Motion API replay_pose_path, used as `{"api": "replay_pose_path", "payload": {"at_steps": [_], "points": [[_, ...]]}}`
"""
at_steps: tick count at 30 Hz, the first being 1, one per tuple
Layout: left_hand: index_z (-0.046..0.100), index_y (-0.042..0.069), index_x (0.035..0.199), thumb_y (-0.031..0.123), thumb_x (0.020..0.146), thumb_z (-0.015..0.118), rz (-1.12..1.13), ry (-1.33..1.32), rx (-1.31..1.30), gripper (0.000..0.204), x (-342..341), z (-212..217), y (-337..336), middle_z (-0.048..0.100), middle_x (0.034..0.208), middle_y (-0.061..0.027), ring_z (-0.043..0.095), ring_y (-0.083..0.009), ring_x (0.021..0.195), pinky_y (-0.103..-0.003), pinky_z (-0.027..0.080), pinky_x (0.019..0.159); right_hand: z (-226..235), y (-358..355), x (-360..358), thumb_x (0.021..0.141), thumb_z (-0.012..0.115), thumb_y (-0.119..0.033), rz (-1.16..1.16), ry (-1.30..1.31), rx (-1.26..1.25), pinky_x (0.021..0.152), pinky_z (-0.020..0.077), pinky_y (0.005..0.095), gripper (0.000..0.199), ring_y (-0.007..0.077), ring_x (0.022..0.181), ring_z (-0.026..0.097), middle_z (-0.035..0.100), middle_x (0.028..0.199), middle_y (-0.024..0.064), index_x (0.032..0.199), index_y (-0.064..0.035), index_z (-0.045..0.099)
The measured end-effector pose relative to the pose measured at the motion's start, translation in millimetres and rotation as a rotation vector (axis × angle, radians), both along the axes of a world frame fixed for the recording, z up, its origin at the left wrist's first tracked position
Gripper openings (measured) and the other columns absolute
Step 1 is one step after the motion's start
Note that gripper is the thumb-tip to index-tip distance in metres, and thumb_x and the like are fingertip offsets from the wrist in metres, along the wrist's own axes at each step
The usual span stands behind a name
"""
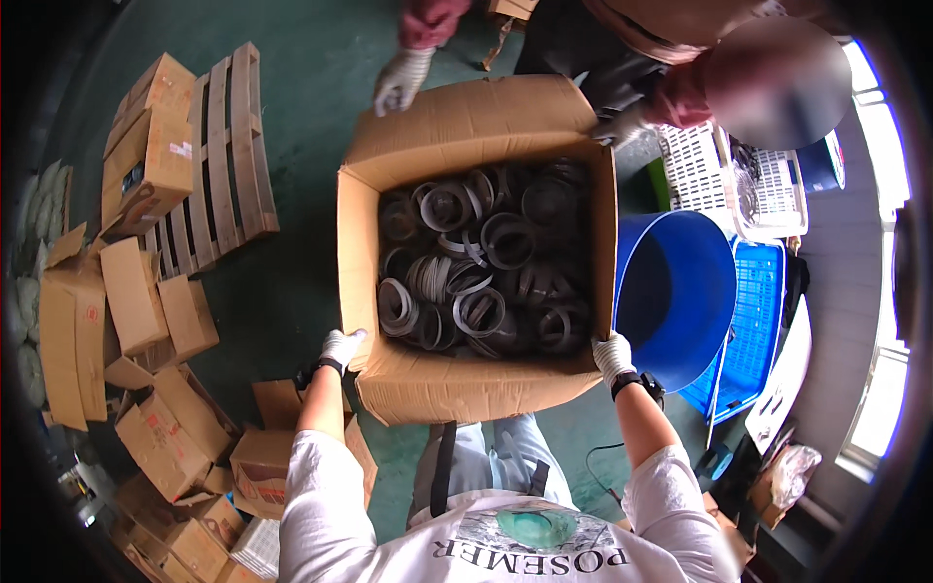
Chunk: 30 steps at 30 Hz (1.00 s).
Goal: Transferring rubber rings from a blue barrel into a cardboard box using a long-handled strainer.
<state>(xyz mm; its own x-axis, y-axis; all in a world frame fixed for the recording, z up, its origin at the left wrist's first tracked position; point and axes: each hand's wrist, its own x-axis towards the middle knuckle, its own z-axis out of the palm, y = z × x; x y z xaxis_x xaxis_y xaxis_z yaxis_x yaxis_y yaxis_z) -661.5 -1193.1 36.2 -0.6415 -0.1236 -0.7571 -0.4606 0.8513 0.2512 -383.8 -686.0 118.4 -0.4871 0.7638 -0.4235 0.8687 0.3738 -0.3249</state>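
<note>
Left hand (342, 348) and right hand (612, 358), both in pale gloves, grip the near corners of this brown cardboard box (476, 386): creased flaps splayed, jumbled grey rings (428, 279) filling it, right alongside the blue drum (695, 335)!

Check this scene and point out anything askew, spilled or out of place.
The cardboard boxes at lower left look untidy, heaped at odd angles, some with flaps open. In the large open box, the rings lie jumbled, facing different ways.
</note>
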Motion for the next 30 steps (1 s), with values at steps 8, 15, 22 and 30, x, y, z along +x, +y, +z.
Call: {"api": "replay_pose_path", "payload": {"at_steps": [8,15,22,30], "points": [[0.068,-0.008,0.09,0.04,0.076,0.069,-0.293,0.13,-0.113,0.05,-16.0,16.1,7.8,0.065,0.095,-0.031,0.066,-0.0398,0.095,-0.044,0.053,0.081,-18.2,0.0,-10.1,0.086,0.063,-0.022,0.032,-0.068,0.055,0.074,0.0525,0.0394,0.019,0.0358,0.085,0.067,0.07,0.089,0.0164,0.098,-0.0084,0.071],[0.069,-0.006,0.085,0.04,0.076,0.068,-0.504,0.194,-0.13,0.047,-42.0,62.6,11.5,0.066,0.089,-0.0302,0.067,-0.0403,0.089,-0.045,0.054,0.077,1.8,23.4,-17.4,0.085,0.06,-0.02,0.099,0.011,-0.06,0.073,0.0518,0.0411,0.02,0.0377,0.083,0.066,0.069,0.084,0.019,0.094,-0.0074,0.072],[0.069,-0.006,0.083,0.042,0.076,0.071,-0.553,0.249,-0.103,0.048,-60.5,89.3,3.3,0.066,0.085,-0.0286,0.067,-0.0402,0.085,-0.045,0.053,0.072,11.4,25.1,-24.0,0.082,0.061,-0.017,0.006,0.074,-0.17,0.075,0.052,0.0401,0.02,0.0365,0.083,0.067,0.069,0.085,0.02,0.095,-0.0053,0.072],[0.067,-0.007,0.072,0.047,0.077,0.07,-0.709,0.374,-0.157,0.054,-55.6,158.3,-17.9,0.064,0.071,-0.0282,0.066,-0.0404,0.071,-0.046,0.051,0.064,-15.5,9.9,-2.5,0.081,0.062,-0.02,-0.003,0.175,-0.207,0.074,0.0522,0.0409,0.021,0.0365,0.085,0.067,0.068,0.086,0.0207,0.094,-0.0071,0.072]]}}
